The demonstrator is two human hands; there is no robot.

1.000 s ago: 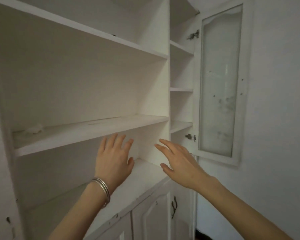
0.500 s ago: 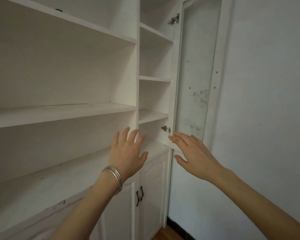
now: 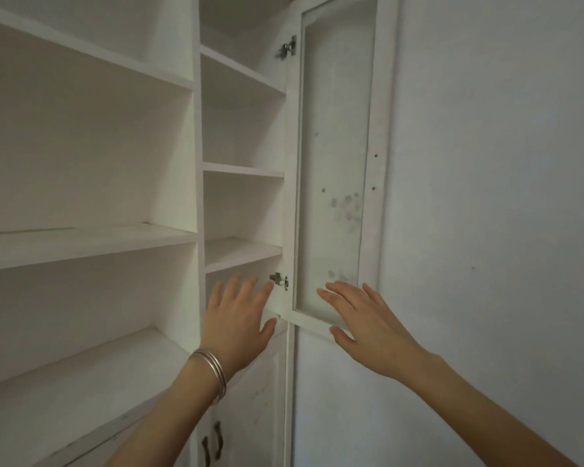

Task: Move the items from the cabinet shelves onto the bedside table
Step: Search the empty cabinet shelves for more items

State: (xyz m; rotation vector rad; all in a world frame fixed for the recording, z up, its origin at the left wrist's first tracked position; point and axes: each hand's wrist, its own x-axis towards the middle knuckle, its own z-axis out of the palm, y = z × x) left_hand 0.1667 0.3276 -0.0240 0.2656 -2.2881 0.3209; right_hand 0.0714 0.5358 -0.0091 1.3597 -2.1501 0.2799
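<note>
White cabinet (image 3: 81, 251) w/ 1 glass door (image 3: 334, 146) open; L hand (image 3: 236, 325) & R hand (image 3: 368, 325) both spread, gripping nothing.

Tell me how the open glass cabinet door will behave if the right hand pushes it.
The glass door will likely swing as one rigid piece on its metal hinges. Its thin white frame suggests it is fairly light. The smudged pane is probably fragile, so the right hand should push the frame.

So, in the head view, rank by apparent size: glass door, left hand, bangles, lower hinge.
Largest to smallest:
glass door
left hand
bangles
lower hinge
Hand and bangles are nearer the camera, so they look enlarged.
</note>
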